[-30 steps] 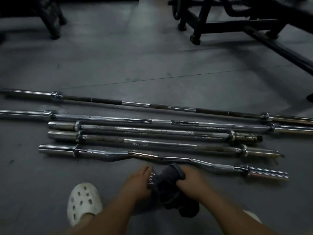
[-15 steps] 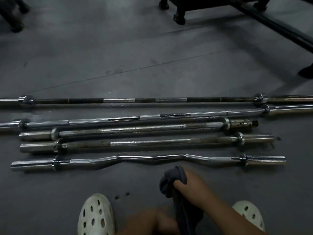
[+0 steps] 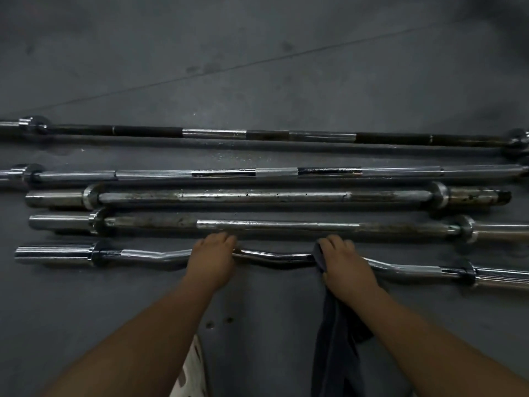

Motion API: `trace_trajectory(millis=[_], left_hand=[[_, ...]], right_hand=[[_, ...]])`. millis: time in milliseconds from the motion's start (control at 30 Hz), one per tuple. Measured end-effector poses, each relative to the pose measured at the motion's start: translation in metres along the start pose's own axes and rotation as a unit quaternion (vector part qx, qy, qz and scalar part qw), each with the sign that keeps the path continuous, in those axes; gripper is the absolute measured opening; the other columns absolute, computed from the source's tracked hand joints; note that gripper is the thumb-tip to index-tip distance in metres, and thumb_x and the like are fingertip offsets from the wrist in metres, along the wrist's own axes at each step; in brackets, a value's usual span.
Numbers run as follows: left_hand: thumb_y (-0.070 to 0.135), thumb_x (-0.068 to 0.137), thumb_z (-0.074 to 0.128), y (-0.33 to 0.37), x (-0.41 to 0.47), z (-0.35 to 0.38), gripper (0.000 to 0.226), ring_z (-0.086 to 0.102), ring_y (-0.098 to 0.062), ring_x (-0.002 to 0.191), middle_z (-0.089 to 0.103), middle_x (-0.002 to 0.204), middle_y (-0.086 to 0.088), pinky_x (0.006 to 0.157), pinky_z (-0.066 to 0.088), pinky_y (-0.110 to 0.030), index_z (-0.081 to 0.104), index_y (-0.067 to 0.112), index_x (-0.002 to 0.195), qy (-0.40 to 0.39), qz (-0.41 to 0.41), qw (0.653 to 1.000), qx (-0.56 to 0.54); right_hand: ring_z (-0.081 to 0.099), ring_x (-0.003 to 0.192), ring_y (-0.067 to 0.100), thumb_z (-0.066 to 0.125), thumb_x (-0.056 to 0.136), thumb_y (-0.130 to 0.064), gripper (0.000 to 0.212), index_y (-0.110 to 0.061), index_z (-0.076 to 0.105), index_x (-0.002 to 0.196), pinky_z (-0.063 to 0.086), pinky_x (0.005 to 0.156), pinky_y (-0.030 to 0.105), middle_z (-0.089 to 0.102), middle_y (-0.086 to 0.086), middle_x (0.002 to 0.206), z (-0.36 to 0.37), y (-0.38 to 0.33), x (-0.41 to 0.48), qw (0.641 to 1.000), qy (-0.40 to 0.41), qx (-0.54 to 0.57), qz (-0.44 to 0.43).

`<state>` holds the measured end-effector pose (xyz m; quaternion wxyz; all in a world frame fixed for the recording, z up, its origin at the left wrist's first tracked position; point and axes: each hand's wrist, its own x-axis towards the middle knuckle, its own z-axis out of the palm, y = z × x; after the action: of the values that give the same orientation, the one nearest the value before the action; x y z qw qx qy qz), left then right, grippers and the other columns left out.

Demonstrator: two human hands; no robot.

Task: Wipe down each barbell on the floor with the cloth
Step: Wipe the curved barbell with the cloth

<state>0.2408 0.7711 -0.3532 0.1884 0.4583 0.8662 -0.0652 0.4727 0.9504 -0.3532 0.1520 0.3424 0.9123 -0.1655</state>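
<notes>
Several steel barbells lie side by side on the grey floor. Nearest me is a chrome curl bar (image 3: 272, 257) with a wavy shaft. My left hand (image 3: 211, 260) grips its shaft left of centre. My right hand (image 3: 345, 266) presses a dark grey cloth (image 3: 333, 339) onto the shaft right of centre; the cloth hangs down under my wrist. Behind lie two short rusty bars (image 3: 286, 225) (image 3: 257, 195), then a long chrome bar (image 3: 274, 172) and a long dark bar (image 3: 214, 133).
A white perforated clog (image 3: 190, 373) shows at the bottom between my forearms. The bare grey floor (image 3: 257, 67) stretches beyond the farthest bar, crossed by a thin seam line. Bar ends run past the left and right edges of the view.
The view has tilted down and closer to the bars. Both hands moved forward onto the curl bar; the left hand took hold of the shaft and the right brought the cloth onto it.
</notes>
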Motion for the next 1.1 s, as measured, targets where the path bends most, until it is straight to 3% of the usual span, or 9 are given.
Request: trace_trajectory(millis=[100,300,433,533,667,733,833,967,1100], left_hand=[[0.028,0.090,0.049,-0.008,0.009,0.008,0.037,0.053,-0.021,0.118,0.055,0.123,0.005,0.095,0.037,-0.033,0.055,0.031,0.126,-0.034,0.027,0.999,0.020],[0.021,0.093,0.050,-0.007,0.022,0.016,0.027,0.055,-0.025,0.105,0.051,0.112,0.000,0.082,0.045,-0.036,0.057,0.028,0.118,-0.042,0.017,0.999,0.020],[0.017,0.094,0.048,-0.009,0.024,0.012,0.030,0.054,-0.026,0.107,0.051,0.119,-0.001,0.085,0.042,-0.038,0.052,0.025,0.122,-0.040,0.076,0.993,0.087],[0.017,0.088,0.055,-0.012,0.018,0.011,0.027,0.056,-0.029,0.097,0.054,0.112,-0.004,0.079,0.042,-0.039,0.054,0.021,0.115,-0.005,0.106,0.988,0.113],[0.015,0.071,0.072,-0.016,0.005,0.014,0.030,0.055,-0.029,0.077,0.057,0.093,-0.007,0.066,0.045,-0.038,0.060,0.019,0.099,0.008,0.122,0.983,0.138],[0.019,0.076,0.070,-0.014,-0.003,0.011,0.029,0.057,-0.029,0.082,0.057,0.097,-0.006,0.070,0.044,-0.039,0.059,0.021,0.103,0.019,0.114,0.984,0.136],[0.024,0.093,0.053,-0.007,-0.019,0.009,0.032,0.060,-0.029,0.104,0.060,0.117,-0.003,0.084,0.042,-0.038,0.048,0.024,0.124,0.022,0.092,0.987,0.130],[0.022,0.094,0.053,-0.004,-0.047,0.009,0.028,0.066,-0.025,0.098,0.064,0.112,0.000,0.072,0.045,-0.033,0.043,0.026,0.119,0.013,0.065,0.991,0.120],[0.027,0.086,0.060,-0.012,-0.065,0.011,0.035,0.061,-0.022,0.107,0.060,0.116,0.004,0.084,0.046,-0.034,0.050,0.033,0.119,-0.042,0.096,0.987,0.123]], right_hand=[[0.045,0.114,0.025,0.056,0.082,-0.012,0.045,-0.019,0.046,0.125,0.052,0.080,0.041,0.051,0.002,0.123,0.005,0.005,0.012,0.999,-0.023,-0.034,0.019],[0.052,0.113,0.025,0.052,0.091,-0.012,0.033,-0.019,0.043,0.122,0.048,0.077,0.037,0.048,0.003,0.121,0.007,-0.001,0.019,0.996,-0.046,-0.060,0.038],[0.050,0.112,0.025,0.054,0.088,-0.011,0.038,-0.019,0.042,0.123,0.049,0.077,0.037,0.050,0.003,0.120,0.007,0.002,0.020,0.997,-0.033,-0.057,0.034],[0.048,0.111,0.025,0.061,0.083,-0.012,0.042,-0.018,0.045,0.122,0.046,0.072,0.035,0.049,0.004,0.120,0.006,0.007,0.019,0.997,-0.032,-0.071,0.017],[0.044,0.108,0.025,0.063,0.081,-0.016,0.030,-0.017,0.054,0.109,0.041,0.068,0.032,0.043,0.005,0.116,0.001,0.005,0.007,0.995,-0.036,-0.089,0.009],[0.044,0.108,0.024,0.063,0.082,-0.016,0.030,-0.017,0.055,0.111,0.046,0.072,0.033,0.043,0.005,0.116,-0.001,0.001,-0.004,0.997,-0.026,-0.077,0.016],[0.046,0.110,0.024,0.062,0.085,-0.016,0.032,-0.020,0.052,0.114,0.047,0.076,0.035,0.047,0.004,0.118,-0.003,-0.003,-0.029,0.998,-0.018,-0.059,0.020],[0.051,0.106,0.023,0.060,0.083,-0.013,0.030,-0.021,0.052,0.110,0.043,0.070,0.035,0.052,0.002,0.113,0.000,-0.005,-0.063,0.998,0.010,-0.065,0.010],[0.054,0.100,0.024,0.064,0.080,-0.013,0.027,-0.020,0.056,0.105,0.043,0.066,0.035,0.055,0.002,0.107,0.013,-0.006,-0.095,0.997,0.021,-0.071,-0.002]])
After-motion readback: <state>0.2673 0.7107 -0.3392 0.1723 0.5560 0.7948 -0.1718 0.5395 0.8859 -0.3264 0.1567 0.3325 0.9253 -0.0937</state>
